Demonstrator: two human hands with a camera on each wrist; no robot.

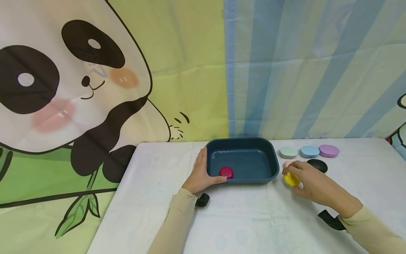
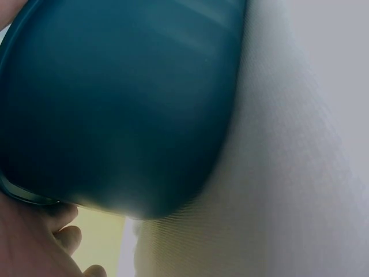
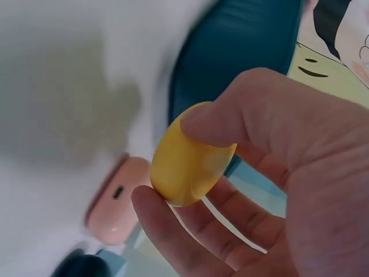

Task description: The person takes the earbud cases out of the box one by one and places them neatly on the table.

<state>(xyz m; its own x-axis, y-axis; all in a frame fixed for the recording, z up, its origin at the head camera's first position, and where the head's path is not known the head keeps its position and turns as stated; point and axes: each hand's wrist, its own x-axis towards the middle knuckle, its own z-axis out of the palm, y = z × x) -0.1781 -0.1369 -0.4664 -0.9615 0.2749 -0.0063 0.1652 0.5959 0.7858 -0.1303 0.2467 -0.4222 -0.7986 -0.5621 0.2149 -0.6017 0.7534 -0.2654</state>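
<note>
A yellow oval case (image 3: 190, 161) with a smooth rounded shell is pinched between the thumb and fingertips of my right hand (image 1: 317, 185), just above the table to the right of the dark teal bin (image 1: 253, 181). My left hand (image 1: 203, 176) lies against the bin's near left corner, fingers straight along the left side and thumb along the near rim. Inside the bin, by its near wall, sits a red rounded case (image 1: 226, 172). A pink case (image 3: 118, 202) with a small dark slot stands close to the right hand, which mostly hides it in the head view.
Behind the right hand are a black oval case (image 1: 317, 165) and a row of mint green (image 1: 288, 152), light blue (image 1: 309, 151) and purple (image 1: 328, 151) cases. The table (image 1: 241, 218) has a white cloth. A printed panda curtain (image 1: 190, 70) hangs along its back edge.
</note>
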